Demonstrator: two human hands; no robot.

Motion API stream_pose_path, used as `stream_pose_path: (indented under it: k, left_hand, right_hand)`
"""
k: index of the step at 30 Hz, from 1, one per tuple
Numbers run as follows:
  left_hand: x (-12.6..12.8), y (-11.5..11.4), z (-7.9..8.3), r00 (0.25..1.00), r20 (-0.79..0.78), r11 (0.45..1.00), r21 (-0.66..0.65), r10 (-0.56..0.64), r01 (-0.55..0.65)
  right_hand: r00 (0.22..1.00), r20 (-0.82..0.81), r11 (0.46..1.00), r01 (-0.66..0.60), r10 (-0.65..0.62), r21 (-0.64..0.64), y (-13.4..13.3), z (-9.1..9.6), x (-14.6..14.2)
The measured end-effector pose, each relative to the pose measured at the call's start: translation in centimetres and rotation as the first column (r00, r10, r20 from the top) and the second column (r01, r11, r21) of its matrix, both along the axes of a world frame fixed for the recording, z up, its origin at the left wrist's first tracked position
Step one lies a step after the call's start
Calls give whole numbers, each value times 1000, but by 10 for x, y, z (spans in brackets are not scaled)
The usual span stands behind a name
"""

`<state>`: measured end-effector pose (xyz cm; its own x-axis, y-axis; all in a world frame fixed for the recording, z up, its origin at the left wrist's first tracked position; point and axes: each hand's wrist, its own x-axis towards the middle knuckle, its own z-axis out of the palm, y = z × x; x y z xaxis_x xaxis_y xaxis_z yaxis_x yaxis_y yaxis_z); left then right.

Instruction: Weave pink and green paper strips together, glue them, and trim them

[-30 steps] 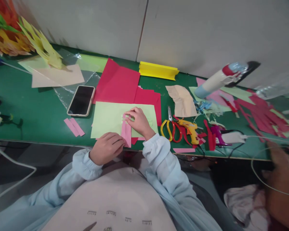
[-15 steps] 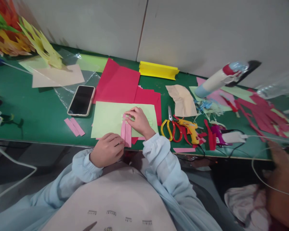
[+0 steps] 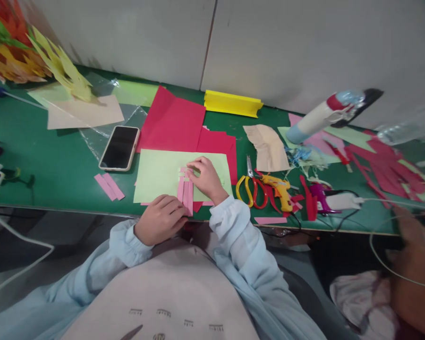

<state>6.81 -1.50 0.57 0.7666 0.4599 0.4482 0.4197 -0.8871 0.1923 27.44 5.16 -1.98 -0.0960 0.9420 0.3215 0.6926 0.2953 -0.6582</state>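
Pink paper strips (image 3: 185, 196) lie side by side on a light green paper sheet (image 3: 156, 172), with narrow light green strips crossing their upper end. My right hand (image 3: 207, 178) is closed in a pinch at that woven upper end; its fingertips partly cover what they grip. Lower down, my left hand (image 3: 162, 218) has its fingers curled together, their tips at the lower part of the pink strips. Two loose pink strips (image 3: 109, 186) rest on the green table to the left.
A phone (image 3: 119, 148) lies left of the sheet, red paper (image 3: 175, 113) behind it. To the right are scissors (image 3: 249, 186), a yellow glue gun (image 3: 282, 192), a purple glue gun (image 3: 320, 198) with cables and a bottle (image 3: 313, 120). Another person's arm (image 3: 416, 255) shows at far right.
My left hand has shifted slightly right, its fingertips now over the lower pink strips. My right fingers have moved a little to the right along the upper end, uncovering more of the woven part.
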Motion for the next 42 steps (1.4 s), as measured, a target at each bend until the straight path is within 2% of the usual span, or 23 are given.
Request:
stream_pose_path:
  k: [7, 14, 21, 31, 34, 42]
  left_hand:
    - [5, 2, 0, 999, -4, 999, -16, 38, -38]
    - [6, 3, 2, 999, -16, 998, 50, 36, -35]
    - [6, 5, 3, 997, -58, 998, -53, -48, 45]
    - [6, 10, 5, 997, -49, 985, -163, -60, 51]
    - [7, 11, 6, 997, -51, 987, -150, -59, 51]
    - [7, 12, 6, 998, -11, 998, -19, -62, 62]
  right_hand:
    - [1000, -21, 1000, -3, 3, -8, 1, -2, 1]
    - [1000, -23, 1000, -1, 1, -1, 1, -1, 1]
    - [1000, -14, 1000, 3, -3, 9, 1, 1, 0]
    - [1000, -19, 1000, -4, 5, 7, 1, 0, 1]
    - [1000, -14, 1000, -2, 2, 5, 1, 1, 1]
    - [1000, -6, 1000, -4, 4, -3, 0, 2, 1]
